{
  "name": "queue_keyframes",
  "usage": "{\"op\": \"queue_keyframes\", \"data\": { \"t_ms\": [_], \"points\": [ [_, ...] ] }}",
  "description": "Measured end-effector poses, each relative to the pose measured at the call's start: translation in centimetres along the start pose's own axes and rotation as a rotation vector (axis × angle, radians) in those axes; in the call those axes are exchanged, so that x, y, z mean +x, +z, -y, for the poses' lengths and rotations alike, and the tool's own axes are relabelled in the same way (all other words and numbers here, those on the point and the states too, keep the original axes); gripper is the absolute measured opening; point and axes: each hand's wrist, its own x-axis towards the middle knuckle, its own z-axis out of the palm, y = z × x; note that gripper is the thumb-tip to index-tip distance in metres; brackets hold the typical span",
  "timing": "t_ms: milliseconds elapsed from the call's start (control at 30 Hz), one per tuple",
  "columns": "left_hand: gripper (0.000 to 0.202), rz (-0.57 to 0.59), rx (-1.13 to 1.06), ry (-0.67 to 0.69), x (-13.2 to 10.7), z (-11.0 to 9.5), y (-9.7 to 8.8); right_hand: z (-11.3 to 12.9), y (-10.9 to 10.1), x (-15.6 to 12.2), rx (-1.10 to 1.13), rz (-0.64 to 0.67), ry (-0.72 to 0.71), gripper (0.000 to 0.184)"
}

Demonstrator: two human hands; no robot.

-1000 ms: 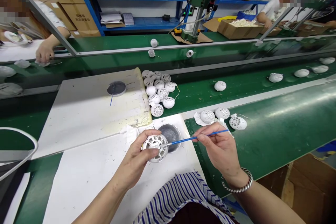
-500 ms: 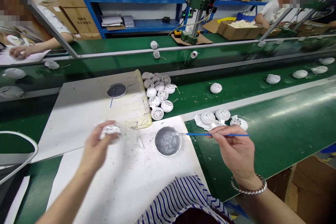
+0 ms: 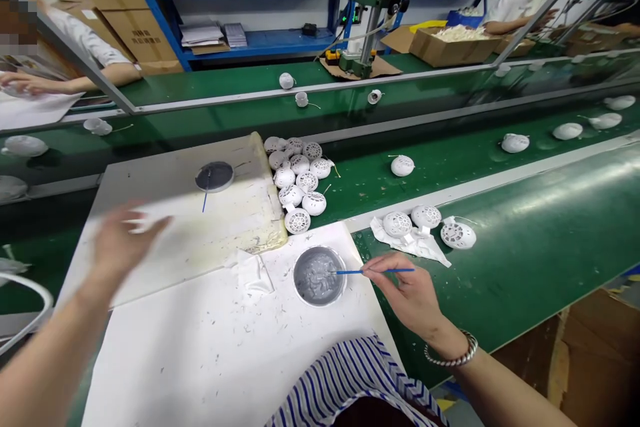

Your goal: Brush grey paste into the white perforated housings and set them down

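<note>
My left hand (image 3: 117, 240), smeared by motion, is over the left board with a blurred white openwork ball (image 3: 141, 220) between thumb and fingers. Between the fingertips of my right hand (image 3: 405, 293) is a thin blue paintbrush (image 3: 355, 271). Its tip dips into grey paint in a round white tub (image 3: 296, 287) on the white sheet (image 3: 210, 353). Left of the tub lies a crumpled white tissue (image 3: 254, 273). Several white openwork balls (image 3: 307, 181) are clustered beside the board. More balls (image 3: 397, 223) sit on tissue to the right.
A second paint lid (image 3: 215, 177) with a blue brush (image 3: 205, 197) rests on the raised board (image 3: 150, 180). White balls (image 3: 403, 165) lie spaced along the green belt (image 3: 450, 167). Co-workers (image 3: 510, 10) sit across a metal rail; a press machine (image 3: 367, 20) stands behind it.
My left hand has moved left with the white openwork ball, away from the tub. My right hand has shifted left and slightly down, the brush tip staying in the paint.
</note>
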Motion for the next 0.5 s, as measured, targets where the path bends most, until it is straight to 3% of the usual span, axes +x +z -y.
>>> {"op": "queue_keyframes", "data": {
  "t_ms": [33,133,233,333,500],
  "points": [
    [0.05,0.156,0.211,0.206,-1.3,-1.6,3.1,-0.1,0.2,0.1,-0.039,0.038,-0.029,0.009],
    [0.044,0.449,0.369,0.489,-5.0,-6.3,12.1,0.0,0.8,0.5,-0.134,0.158,-0.11,0.008],
    [0.043,0.509,0.498,0.57,-6.5,-9.5,18.0,0.2,1.2,0.9,-0.188,0.257,-0.165,0.006],
    [0.042,0.495,0.613,0.514,-5.8,-10.5,20.1,0.3,1.5,1.1,-0.193,0.292,-0.154,0.005],
    [0.045,0.537,0.624,0.417,-4.4,-10.3,19.6,0.1,1.4,1.3,-0.115,0.25,0.004,0.005]
  ]
}}
